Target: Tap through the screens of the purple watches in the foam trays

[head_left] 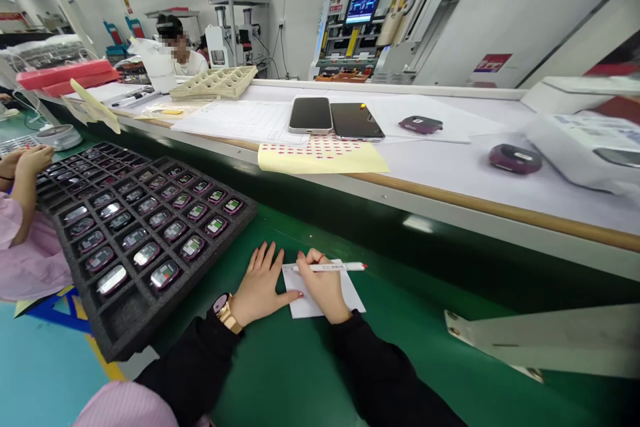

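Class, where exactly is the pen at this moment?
In the head view, the pen is in the right hand, below the picture's centre, over the white paper and right of the left hand.

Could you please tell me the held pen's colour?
The held pen is white with a red end; head view.

Right hand [324, 287] holds a white pen [345, 267] over paper [306, 309] on the green table [295, 377]. Left hand [257, 295] lies flat, thumb on the paper. Black tray [123, 317] alongside carries devices [193, 247].
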Demonstrator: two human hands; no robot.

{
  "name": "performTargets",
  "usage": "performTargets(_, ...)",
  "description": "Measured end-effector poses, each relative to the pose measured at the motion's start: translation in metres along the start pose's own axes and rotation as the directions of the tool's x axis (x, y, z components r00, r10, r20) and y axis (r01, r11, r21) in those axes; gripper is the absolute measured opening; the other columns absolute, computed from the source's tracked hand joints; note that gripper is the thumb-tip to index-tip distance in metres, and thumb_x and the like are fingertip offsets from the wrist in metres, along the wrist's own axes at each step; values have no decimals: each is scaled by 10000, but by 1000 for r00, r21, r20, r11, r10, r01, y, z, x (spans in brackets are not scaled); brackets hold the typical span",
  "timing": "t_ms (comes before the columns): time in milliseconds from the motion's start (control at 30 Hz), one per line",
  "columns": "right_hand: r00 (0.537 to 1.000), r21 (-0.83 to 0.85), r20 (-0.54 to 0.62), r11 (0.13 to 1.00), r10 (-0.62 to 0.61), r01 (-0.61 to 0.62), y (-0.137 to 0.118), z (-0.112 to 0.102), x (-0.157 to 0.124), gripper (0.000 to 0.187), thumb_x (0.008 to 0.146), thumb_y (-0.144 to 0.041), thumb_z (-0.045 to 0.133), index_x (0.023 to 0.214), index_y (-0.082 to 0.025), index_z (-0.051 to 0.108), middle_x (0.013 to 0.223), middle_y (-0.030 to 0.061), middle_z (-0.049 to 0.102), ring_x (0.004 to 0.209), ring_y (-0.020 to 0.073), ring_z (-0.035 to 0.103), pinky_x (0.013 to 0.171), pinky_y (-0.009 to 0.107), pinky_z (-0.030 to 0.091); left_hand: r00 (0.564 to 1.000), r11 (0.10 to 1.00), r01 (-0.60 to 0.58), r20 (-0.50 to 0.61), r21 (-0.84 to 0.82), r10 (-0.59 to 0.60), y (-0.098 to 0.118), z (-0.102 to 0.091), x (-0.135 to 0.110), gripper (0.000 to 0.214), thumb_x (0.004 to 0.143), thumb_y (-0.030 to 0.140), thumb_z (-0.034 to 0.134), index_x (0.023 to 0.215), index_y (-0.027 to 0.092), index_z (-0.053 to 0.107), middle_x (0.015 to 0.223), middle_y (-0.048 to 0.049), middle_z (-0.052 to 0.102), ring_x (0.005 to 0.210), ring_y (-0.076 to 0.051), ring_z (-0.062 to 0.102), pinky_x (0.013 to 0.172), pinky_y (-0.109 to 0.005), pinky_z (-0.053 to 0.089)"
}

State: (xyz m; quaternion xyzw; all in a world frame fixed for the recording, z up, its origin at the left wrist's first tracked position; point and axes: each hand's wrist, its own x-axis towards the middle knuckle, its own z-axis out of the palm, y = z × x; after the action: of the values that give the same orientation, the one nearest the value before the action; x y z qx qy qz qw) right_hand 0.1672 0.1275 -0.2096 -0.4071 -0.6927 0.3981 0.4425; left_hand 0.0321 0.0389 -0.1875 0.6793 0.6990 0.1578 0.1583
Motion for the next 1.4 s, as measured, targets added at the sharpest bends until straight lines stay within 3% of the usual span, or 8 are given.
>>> performTargets(267, 969, -38, -226, 993, 103, -114, 13, -49, 2, 486, 997, -614, 415, 1105, -176, 597, 877, 96, 711, 749, 282, 668, 681, 360, 510, 998, 984, 58, 0, -170, -59, 3, -4, 0, 655, 624, 429, 901, 1119, 182, 551, 1555, -206, 331, 1511, -359, 164, 1222, -584, 206)
performTargets(500, 971, -126, -233, 988, 58, -90, 11, -81, -31, 451, 956, -575, 433, 921, -234, 727, 985, 77, 720, 970, 363, 658, 906, 467, 490, 999, 959, 37, -14, -281, -43, 9, 0, -1, 320, 693, 190, 815, 931, 195, 600, 1433, -144, 450, 1429, -359, 343, 1143, -543, 390)
performTargets(700, 948, -123, -318, 992, -3, -38, -3, -79, -67, 266, 853, -487, 598, 848, -226, 649, 761, 55, 671, 590, 280, 641, 514, 336, 512, 999, 931, 6, -47, -366, -25, 6, 12, 2, 149, 742, 182, 739, 841, 200, 629, 1291, -134, 546, 1292, -360, 476, 1104, -566, 419)
performTargets(833, 902, -121, -420, 991, -98, 51, -39, -107, -66, 294, 860, -488, 610, 736, -226, 563, 660, 32, 603, 509, 224, 578, 461, 284, 470, 997, 890, -13, -79, -456, -26, 6, 10, 3, 257, 947, 408, 512, 1082, 214, 614, 1256, -126, 568, 1257, -296, 508, 1093, -509, 440)
performTargets(933, 826, -153, -537, 983, -171, 104, -89, -142, -46, 234, 872, -418, 673, 809, -224, 559, 699, 21, 598, 551, 201, 568, 496, 257, 448, 997, 863, -13, -76, -505, -29, 8, 7, 2, 432, 1018, 481, 281, 1243, 219, 541, 1266, -121, 565, 1265, -252, 500, 1093, -472, 439)
performTargets(1100, 667, -292, -631, 918, -395, 268, -175, -177, 33, 290, 855, -469, 685, 824, -222, 536, 716, 29, 583, 585, 213, 568, 515, 279, 461, 997, 874, -63, -69, -482, 33, 9, 8, -1, 395, 1006, 451, 325, 1246, 228, 545, 1292, -113, 535, 1288, -259, 458, 1119, -494, 380)
performTargets(1267, 766, -389, -526, 905, -370, 170, -195, -178, 128, 202, 988, -373, 547, 902, -205, 473, 868, 66, 614, 824, 243, 638, 743, 316, 534, 993, 905, -113, -73, -411, 91, 7, 10, -1, 299, 977, 350, 392, 1150, 242, 609, 1310, -109, 494, 1306, -279, 433, 1108, -510, 373)
performTargets(1400, 884, -546, -367, 837, -288, 46, -187, -177, 161, 186, 999, -302, 652, 1016, -143, 557, 924, 75, 634, 833, 250, 647, 772, 346, 537, 991, 917, -128, -74, -377, 108, 7, 8, -1, 300, 977, 299, 375, 1154, 249, 611, 1319, -105, 480, 1309, -272, 428, 1103, -501, 381)
